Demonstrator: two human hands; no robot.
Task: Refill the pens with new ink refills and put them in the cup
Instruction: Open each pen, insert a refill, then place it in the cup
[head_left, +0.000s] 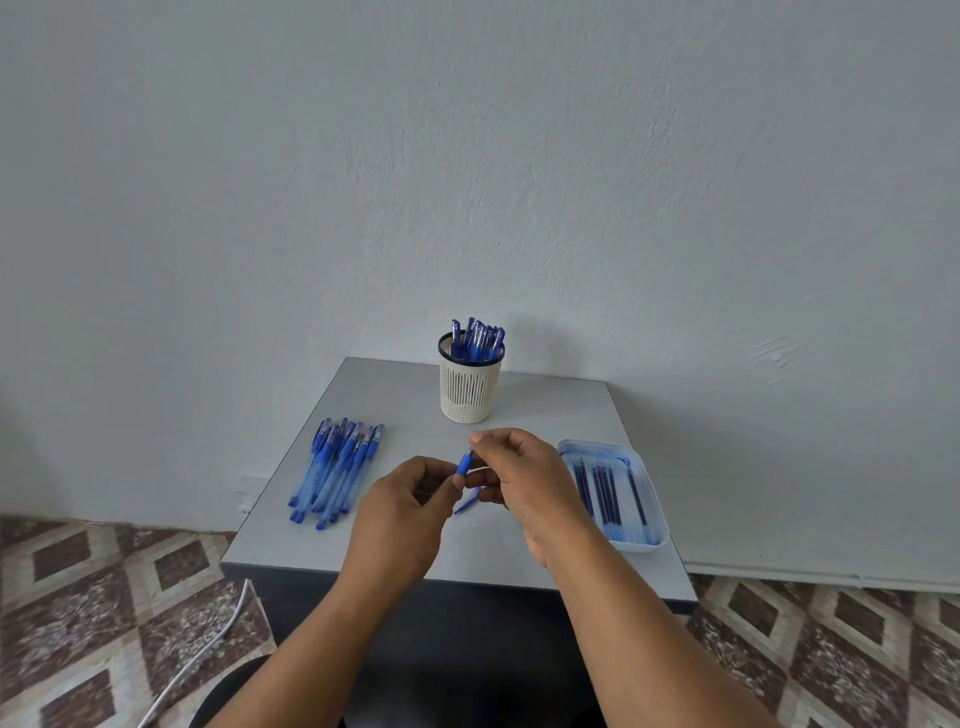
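Blue pen (464, 464) held above the middle of a grey table (545, 410), seen from the head camera looking forward and down. The left hand (402, 512) grips the lower part of the pen between thumb and curled fingers; the right hand (524, 480) pinches the pen's upper tip with thumb and forefinger, its other fingers curled below. The pen is tilted, its tip pointing up and away from the person, and its lower end (466, 503) shows between the two hands just above the tabletop.

A white slotted cup (470, 392) stands upright near the far edge of the table, beyond the hands and apart from them. It holds a bunch of blue pens (478, 340) that stick out above its dark rim.

A loose pile of pens (335, 470) lies on the left part of the table, well apart from the cup, their caps pointing roughly away from the person.

A shallow white tray (655, 506) lies on the right part of the table, just beside the right wrist. Inside it several thin dark refills (605, 491) lie side by side, lengthwise.

Behind the table rises a pale plastered wall (467, 156). The floor (104, 597) on both sides has a brown and cream diamond pattern, and a white cable (208, 644) runs across it at the lower left.
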